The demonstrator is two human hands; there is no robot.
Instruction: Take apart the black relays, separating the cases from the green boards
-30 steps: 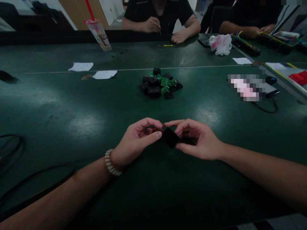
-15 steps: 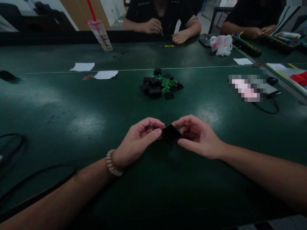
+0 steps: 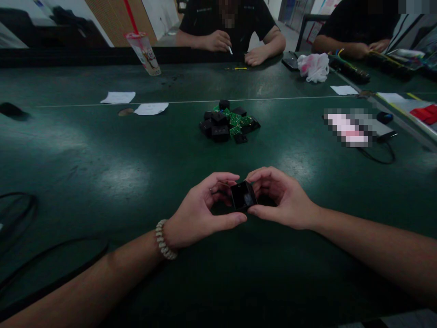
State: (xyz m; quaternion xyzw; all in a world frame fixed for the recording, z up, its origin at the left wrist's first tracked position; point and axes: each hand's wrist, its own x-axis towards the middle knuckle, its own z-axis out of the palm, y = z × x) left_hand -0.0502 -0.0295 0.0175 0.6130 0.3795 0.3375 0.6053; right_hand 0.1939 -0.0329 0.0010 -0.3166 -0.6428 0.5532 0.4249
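Note:
A small black square plastic case [image 3: 243, 197], its hollow side tilted toward me, is held just above the green table. My right hand [image 3: 283, 198] is closed on its right side, with the thumb at the lower corner and the fingers at the upper edge. My left hand [image 3: 208, 207] wears a beaded bracelet [image 3: 164, 239] and is open around the case's left side. Its thumb and index finger are spread apart, and the curled fingers are close to the case's left edge; whether they touch is unclear. Beyond lies a pile of black cases [image 3: 220, 132] and green circuit boards [image 3: 236, 120].
Paper slips [image 3: 151, 108] and a drink cup [image 3: 145, 54] with a red straw are at the far left. Two people sit across the table. A plastic bag [image 3: 313, 67] and a flat grey device [image 3: 378, 127] are on the right. Black cables [image 3: 51, 255] lie at the left.
The case has turned in my hands, so its hollow shows more squarely. My left thumb has left its edge and stretched out below it, while my right hand keeps its grip.

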